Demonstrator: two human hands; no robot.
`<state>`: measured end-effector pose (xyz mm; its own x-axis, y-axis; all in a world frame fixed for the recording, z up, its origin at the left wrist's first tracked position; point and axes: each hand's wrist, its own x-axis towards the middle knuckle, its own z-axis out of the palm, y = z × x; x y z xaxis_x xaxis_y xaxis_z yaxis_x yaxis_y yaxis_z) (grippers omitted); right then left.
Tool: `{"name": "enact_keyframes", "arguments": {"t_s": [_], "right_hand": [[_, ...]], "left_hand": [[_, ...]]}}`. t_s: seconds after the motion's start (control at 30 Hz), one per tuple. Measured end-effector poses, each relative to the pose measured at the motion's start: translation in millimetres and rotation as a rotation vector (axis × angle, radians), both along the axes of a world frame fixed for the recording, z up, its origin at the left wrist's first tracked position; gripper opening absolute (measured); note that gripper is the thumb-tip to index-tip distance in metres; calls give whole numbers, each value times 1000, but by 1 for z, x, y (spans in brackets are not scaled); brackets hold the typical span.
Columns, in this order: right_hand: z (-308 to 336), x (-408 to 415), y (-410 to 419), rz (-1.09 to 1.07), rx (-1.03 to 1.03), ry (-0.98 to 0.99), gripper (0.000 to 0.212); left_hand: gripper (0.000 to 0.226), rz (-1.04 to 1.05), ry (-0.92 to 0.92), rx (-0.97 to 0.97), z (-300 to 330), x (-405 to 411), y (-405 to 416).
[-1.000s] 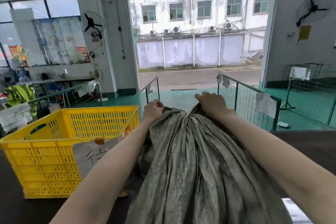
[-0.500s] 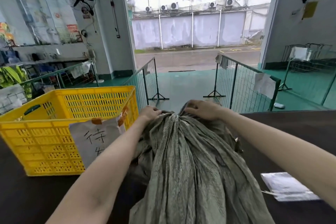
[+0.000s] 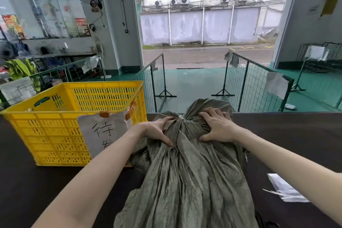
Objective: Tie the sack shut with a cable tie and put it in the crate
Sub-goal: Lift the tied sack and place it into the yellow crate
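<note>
Both hands, left hand and right hand, clutch the soft, floppy grey-green woven sack beside its cinched neck — grab there, it looks bulky.

Grey-green crinkled woven sack; yellow perforated plastic crate bore white paper label, black handwriting; dark brown bench.

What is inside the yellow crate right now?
Only the far slotted wall of the yellow crate shows over its rim. Its floor is hidden by the near wall and paper label, so contents cannot be told.
</note>
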<state>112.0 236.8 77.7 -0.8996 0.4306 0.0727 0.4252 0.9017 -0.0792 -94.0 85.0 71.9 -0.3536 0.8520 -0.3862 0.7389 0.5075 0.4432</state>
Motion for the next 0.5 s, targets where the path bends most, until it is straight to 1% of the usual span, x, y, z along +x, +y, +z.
{"name": "enact_keyframes", "arguments": {"t_s": [0.13,0.2,0.27,0.33,0.4,0.43,0.5], "right_hand": [[-7,0,-7,-8,83,67,77],[-7,1,-8,0,88,66,70],[-6,3,-9,20,94,57,63],[-4,5,-11,38,87,44,58],[-3,8,-13,49,71,27,57],[-2,11,-14,56,60,15,56],[1,14,-16,78,58,-13,54]], "left_hand": [[109,43,36,123,-13,5,-7],[97,79,50,157,-13,11,-8],[84,111,138,191,-15,18,-8],[79,133,242,238,-21,24,-8],[78,142,296,286,-26,28,-9],[74,142,313,309,-27,31,-10],[57,139,352,358,-26,34,-11]]}}
